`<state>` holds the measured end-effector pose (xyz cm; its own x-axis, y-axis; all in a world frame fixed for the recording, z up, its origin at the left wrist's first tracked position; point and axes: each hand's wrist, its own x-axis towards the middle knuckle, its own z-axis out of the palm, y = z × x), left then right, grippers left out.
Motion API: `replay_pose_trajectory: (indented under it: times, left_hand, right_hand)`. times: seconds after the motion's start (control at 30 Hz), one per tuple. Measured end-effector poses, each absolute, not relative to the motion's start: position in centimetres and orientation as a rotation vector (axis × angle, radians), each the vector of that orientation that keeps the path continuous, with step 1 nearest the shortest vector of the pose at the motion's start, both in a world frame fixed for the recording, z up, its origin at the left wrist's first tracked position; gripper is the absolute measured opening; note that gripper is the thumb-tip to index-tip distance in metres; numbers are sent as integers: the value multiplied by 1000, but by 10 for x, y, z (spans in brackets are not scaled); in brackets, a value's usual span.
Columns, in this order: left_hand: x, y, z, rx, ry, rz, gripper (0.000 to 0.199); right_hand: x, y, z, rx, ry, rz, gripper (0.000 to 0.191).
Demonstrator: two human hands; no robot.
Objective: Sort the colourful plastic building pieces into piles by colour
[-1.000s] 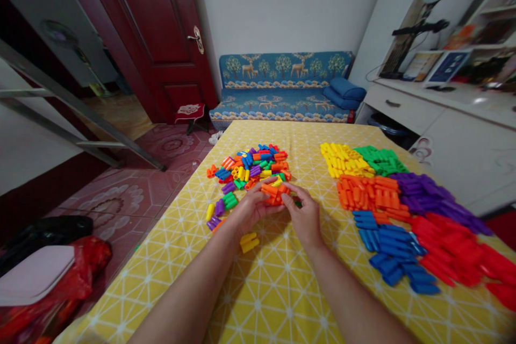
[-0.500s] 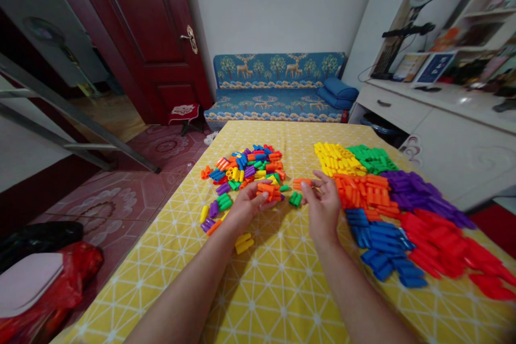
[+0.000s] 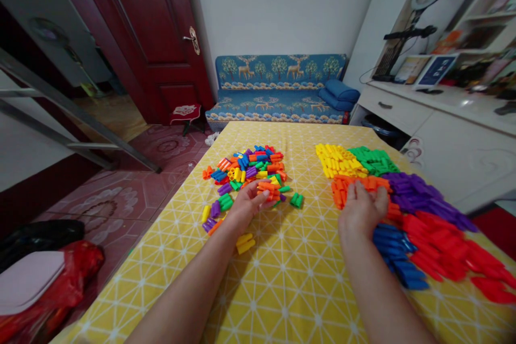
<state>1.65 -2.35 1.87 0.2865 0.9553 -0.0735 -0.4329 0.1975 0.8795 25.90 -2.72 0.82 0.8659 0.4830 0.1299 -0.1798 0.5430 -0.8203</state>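
Observation:
My left hand (image 3: 250,203) is closed around several orange plastic tube blocks (image 3: 269,189), at the near edge of a mixed heap of coloured tube blocks (image 3: 245,164). My right hand (image 3: 359,212) reaches over the pile of orange blocks (image 3: 341,188), its fingers apart and pointing down into it. I make out no separate block in that hand; its palm side is hidden. A green block (image 3: 296,200) lies alone between the hands. Close to my left forearm is a yellow block (image 3: 245,243).
Around the orange pile lie sorted piles: yellow (image 3: 336,160), green (image 3: 373,161), purple (image 3: 427,199), red (image 3: 447,244) and blue (image 3: 397,252). A yellow patterned cloth (image 3: 278,290) covers the table. A blue sofa (image 3: 274,98) stands beyond, a white cabinet (image 3: 451,145) at the right.
My right hand has moved right, from beside the green block to the orange pile, carrying an orange block off. My left hand stays in place with its orange blocks.

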Motion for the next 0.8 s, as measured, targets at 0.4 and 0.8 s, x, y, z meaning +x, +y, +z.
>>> replay_pose_trajectory:
  times: [0.4,0.8]
  left_hand:
    - [15,-23,16,1045,778,1059,44]
    - [13,-22,12,1268,911,1023,46]
  right_hand:
    - [196,-49,21,-1103,-986,619,36]
    - [181,-51,20,-1045,-924,838,32]
